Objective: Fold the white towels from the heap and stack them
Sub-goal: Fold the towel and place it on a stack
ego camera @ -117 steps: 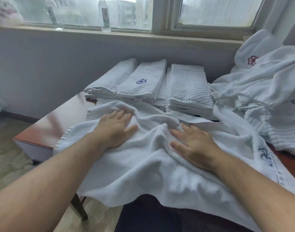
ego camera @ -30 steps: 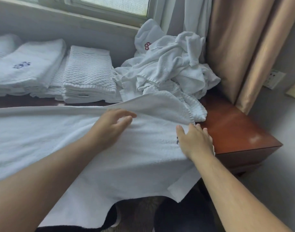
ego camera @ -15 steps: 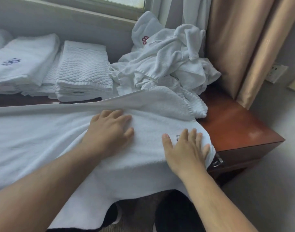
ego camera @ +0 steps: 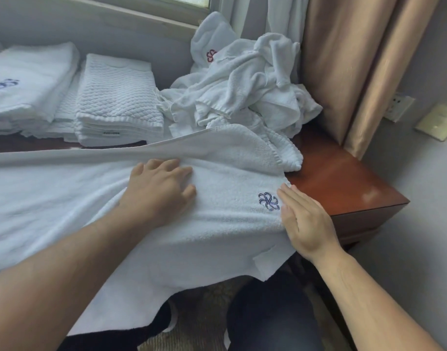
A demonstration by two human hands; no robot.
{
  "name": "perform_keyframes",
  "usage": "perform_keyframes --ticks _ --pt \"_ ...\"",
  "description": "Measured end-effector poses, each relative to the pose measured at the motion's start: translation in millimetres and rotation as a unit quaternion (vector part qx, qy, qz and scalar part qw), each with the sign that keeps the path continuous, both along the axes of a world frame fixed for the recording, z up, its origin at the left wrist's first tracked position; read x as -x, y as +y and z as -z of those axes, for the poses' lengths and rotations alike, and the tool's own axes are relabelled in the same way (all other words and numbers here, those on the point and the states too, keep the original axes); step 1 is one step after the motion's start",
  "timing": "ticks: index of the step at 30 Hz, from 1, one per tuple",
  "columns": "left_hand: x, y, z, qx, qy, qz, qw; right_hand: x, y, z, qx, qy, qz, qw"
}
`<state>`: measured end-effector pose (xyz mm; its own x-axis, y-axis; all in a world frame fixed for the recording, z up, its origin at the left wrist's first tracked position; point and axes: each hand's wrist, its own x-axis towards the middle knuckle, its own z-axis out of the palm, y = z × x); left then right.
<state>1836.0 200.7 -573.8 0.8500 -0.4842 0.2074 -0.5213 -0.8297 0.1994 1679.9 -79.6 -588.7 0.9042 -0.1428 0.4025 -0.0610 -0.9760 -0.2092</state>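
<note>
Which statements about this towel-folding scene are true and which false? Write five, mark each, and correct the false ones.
1. The left hand rests on the spread towel. True.
2. The heap lies left of the folded stacks. False: it lies to their right.
3. A blue emblem shows beside the right hand. True.
4. The right hand holds a bottle. False: its straight fingers lie against the towel's end.
5. The towel covers the whole table. False: the right corner is bare wood.

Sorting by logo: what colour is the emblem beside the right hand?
The emblem is dark blue; head view.
</note>
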Motion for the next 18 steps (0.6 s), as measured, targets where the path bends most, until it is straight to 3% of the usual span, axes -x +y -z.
perform_keyframes --ticks 6,13,16,18 --pt "3 -2 0 -0.004 -0.001 0.002 1.000 20 -30 5 -0.031 -0.030 0.046 0.998" --pt "5 -2 -3 -0.012 -0.003 0.008 1.000 29 -41 2 -0.058 0.050 0.056 0.996" --pt "6 -1 -4 -0.011 -0.005 0.009 1.000 20 -30 -11 -0.134 -0.016 0.105 0.985" --pt "6 -1 -5 -0.009 -0.002 0.007 1.000 6 -12 -22 -0.135 -0.084 0.099 0.982"
